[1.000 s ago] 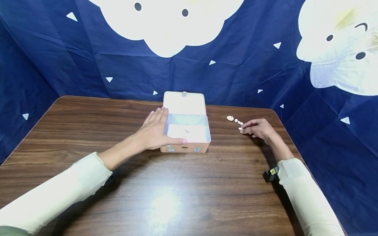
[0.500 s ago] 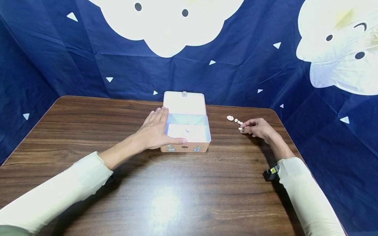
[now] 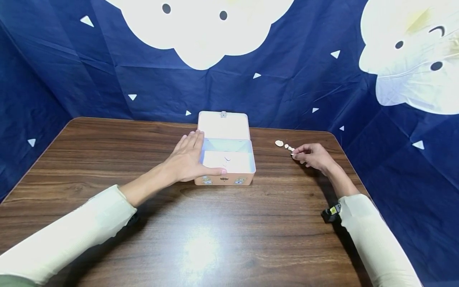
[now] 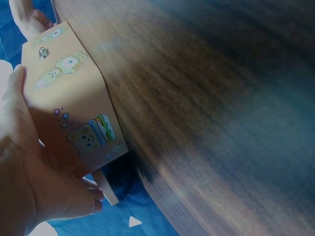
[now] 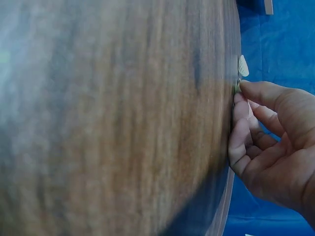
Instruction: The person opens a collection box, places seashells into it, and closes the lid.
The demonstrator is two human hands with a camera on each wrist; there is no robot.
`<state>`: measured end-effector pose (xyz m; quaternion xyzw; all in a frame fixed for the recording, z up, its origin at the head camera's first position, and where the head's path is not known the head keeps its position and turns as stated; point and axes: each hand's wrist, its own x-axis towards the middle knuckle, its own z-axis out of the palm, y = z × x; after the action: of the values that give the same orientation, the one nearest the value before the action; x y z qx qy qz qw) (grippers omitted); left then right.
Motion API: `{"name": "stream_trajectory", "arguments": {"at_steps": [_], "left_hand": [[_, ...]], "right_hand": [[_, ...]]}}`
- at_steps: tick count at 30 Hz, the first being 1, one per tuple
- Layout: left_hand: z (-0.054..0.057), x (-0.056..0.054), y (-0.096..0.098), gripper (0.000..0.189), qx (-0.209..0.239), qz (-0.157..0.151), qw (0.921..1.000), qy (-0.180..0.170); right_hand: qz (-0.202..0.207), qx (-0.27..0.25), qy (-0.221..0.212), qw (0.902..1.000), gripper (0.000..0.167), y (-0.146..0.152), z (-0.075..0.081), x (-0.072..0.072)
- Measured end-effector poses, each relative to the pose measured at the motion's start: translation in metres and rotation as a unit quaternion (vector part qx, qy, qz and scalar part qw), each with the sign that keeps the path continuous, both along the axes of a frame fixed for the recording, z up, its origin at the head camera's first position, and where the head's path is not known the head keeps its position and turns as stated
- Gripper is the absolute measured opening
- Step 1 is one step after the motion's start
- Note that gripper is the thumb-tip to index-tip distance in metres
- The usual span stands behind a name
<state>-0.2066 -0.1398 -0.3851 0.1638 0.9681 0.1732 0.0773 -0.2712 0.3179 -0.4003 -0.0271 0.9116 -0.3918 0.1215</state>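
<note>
A peach-coloured tin box [image 3: 216, 181] with cartoon bear prints [image 4: 83, 137] stands with its lid [image 3: 224, 125] raised at the back. My left hand [image 3: 184, 161] rests along its left rim, fingers straight and the thumb reaching over the front edge. Inside the box lie a few small pale pieces [image 3: 226, 159]. To the right, my right hand [image 3: 313, 156] pinches a small white shell [image 3: 292, 154] between thumb and fingertips, low over the table. Beside those fingertips sit a larger white shell [image 3: 279, 143], ridged in the right wrist view, and several smaller white ones [image 3: 286, 146].
The brown wood-grain table [image 3: 229, 227] has rounded back corners. Behind it and at the sides hangs a dark blue cloth [image 3: 150, 79] with white cloud faces and small triangles. A black wrist camera [image 3: 329, 215] is worn on my right wrist.
The small white shell at my right fingertips has tilted and risen slightly into the pinch. My left hand and the box stay put.
</note>
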Motion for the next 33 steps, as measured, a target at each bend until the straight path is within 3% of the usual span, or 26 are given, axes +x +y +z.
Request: {"name": "stream_trajectory", "arguments": {"at_steps": [24,33], "left_hand": [[-0.001,0.0,0.0,0.157,0.002,0.001,1.0,0.003],[-0.001,-0.001,-0.001,0.157,0.002,0.001,1.0,0.003]], "right_hand": [[-0.004,-0.028,0.056,0.998,0.03,-0.006,-0.003,0.003],[0.021,-0.043,0.061,0.997,0.029,-0.02,0.003,0.008]]}}
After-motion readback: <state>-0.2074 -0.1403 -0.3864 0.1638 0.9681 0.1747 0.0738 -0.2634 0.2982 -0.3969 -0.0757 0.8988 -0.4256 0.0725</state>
